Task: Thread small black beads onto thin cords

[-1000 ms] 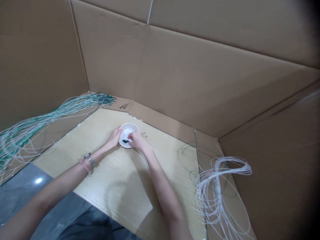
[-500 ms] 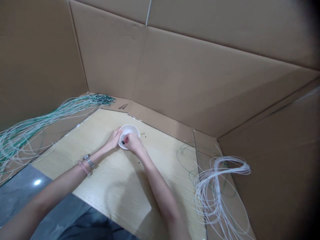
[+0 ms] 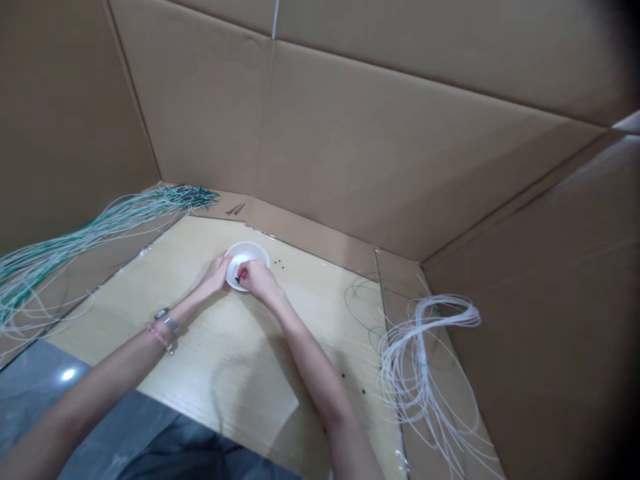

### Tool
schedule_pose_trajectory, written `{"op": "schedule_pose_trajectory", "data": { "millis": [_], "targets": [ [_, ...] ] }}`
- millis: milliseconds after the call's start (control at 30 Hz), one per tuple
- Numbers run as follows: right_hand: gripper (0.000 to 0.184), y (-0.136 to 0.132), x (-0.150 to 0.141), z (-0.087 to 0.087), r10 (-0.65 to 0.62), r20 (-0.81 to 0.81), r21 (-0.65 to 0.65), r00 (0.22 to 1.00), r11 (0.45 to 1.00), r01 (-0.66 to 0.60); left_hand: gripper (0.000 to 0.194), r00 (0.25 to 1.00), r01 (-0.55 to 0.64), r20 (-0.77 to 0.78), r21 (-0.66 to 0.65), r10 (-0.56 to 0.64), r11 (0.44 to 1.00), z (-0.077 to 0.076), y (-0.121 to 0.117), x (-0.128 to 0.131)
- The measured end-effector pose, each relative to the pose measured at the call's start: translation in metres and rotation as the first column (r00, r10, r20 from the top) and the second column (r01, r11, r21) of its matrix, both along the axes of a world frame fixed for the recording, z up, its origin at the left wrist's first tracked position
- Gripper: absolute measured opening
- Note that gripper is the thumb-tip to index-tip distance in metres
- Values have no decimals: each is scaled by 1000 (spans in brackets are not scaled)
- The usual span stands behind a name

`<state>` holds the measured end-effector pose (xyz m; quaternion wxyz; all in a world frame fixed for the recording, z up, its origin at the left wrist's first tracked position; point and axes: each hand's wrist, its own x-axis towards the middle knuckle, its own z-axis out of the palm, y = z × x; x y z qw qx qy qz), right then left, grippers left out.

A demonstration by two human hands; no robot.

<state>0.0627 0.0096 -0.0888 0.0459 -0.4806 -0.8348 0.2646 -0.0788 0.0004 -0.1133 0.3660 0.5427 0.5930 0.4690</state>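
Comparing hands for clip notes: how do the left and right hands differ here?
The left hand rests against the outside of the white bowl, while the right hand reaches over its rim, above the small dark pieces. The left wrist wears a watch and a beaded bracelet; the right wrist is bare. Both hands are ungloved and at the bowl.

Okay so the right hand (image 3: 255, 279) is covering a big chunk of the white bowl (image 3: 247, 251), and its fingers (image 3: 244, 269) are blocking the view, so I can't tell if they're pinching anything. The dark bits (image 3: 238, 280) peeking out inside the bowl are way too small to identify, and same goes for the specks (image 3: 279, 264) near the tabletop's (image 3: 225, 347) far edge. The green-and-white wire bundle (image 3: 100, 227) is running off the left edge, the white wire coil (image 3: 415, 360) is getting cut off at the bottom, and the right forearm (image 3: 320, 393) is disappearing there too.
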Motion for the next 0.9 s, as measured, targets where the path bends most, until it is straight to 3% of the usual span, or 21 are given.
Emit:
{"op": "schedule_pose_trajectory", "data": {
  "millis": [200,400,533,633,733,800,900],
  "targets": [
    [29,2,2,3,32,-89,33,996,999,-29,49,998,-53,-25,-72,51,996,-11,10,-9],
    [26,2,6,15,41,-193,119,980,993,-19,31,996,-74,-67,-186,63,980,-8,14,-22],
    [23,-4,9,40,19,-259,196,966,980,33,28,993,-87,-95,-246,65,965,-5,19,-29],
    [12,-16,22,75,-32,-295,250,955,962,109,30,992,-84,-109,-270,56,959,-8,24,-34],
    [15,-47,55,119,-121,-332,297,936,928,226,31,990,-80,-136,-297,41,952,-11,27,-38],
    [18,-83,89,143,-208,-359,315,910,890,328,31,985,-78,-168,-307,26,949,-12,27,-40],
    [18,-155,145,154,-378,-371,308,848,811,497,32,974,-72,-224,-307,1,949,-7,25,-41]
  ]
}}
